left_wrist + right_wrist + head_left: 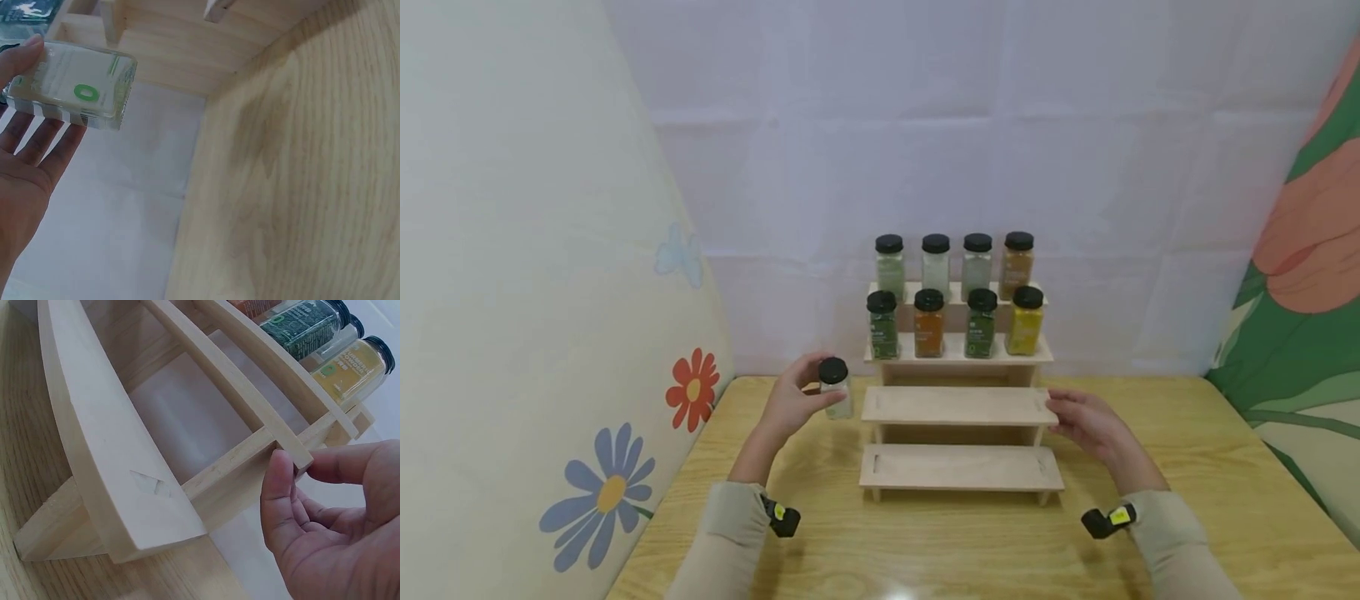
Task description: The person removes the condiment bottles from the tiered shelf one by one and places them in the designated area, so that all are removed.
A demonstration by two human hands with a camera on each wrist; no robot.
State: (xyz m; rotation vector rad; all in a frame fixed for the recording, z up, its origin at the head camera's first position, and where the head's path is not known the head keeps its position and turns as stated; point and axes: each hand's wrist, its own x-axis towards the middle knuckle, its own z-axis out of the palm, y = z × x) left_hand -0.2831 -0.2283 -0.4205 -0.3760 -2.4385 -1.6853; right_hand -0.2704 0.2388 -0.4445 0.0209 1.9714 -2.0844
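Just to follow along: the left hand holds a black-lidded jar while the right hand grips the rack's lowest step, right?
Not quite: the right hand grips the second step from the bottom, as the head view shows; the left hand does hold the black-lidded jar.

The left sleeve (pixel 715 554) and right sleeve (pixel 1187 567) are pale tan with wide cuffs (pixel 730 510), and by each is a small black box (pixel 788 524) with a yellow patch (pixel 779 511), maybe a sticker.
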